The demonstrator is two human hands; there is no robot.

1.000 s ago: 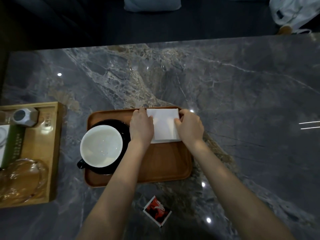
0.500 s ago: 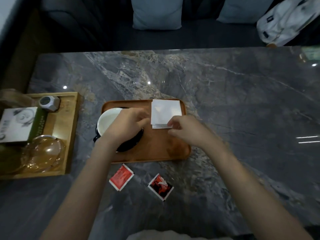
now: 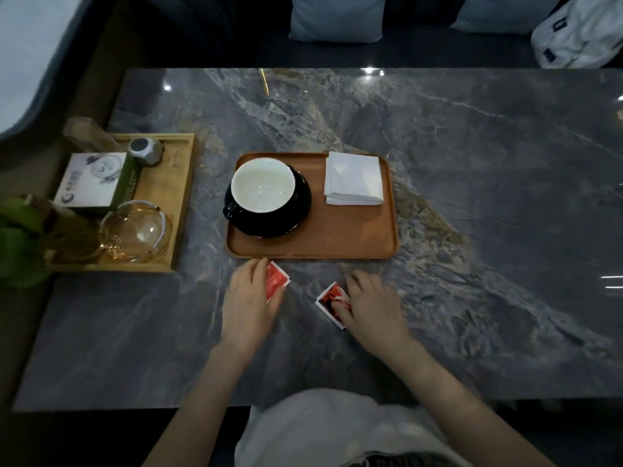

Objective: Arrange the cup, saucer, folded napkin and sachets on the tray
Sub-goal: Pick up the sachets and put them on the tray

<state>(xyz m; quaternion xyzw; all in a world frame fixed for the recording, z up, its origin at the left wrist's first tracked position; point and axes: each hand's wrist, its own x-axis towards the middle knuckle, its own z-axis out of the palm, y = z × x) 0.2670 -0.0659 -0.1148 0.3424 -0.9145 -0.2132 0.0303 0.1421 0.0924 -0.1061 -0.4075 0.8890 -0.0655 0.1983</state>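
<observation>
Wooden tray (image 3: 337, 244) lies on the grey marble bench (image 3: 472, 197). Head view: at the tray's left end a white-lined cup (image 3: 263, 185) sits on a black saucer (image 3: 286, 220); at its far right corner lies the folded napkin (image 3: 354, 178). Both sachets lie on the bench just in front of the tray. Left hand (image 3: 249, 305) rests on the red sachet (image 3: 277, 279), fingers flat, grip not closed. Right hand (image 3: 374, 306) has fingertips on the dark red sachet (image 3: 330, 298); whether its grip pinches it, I cannot tell.
</observation>
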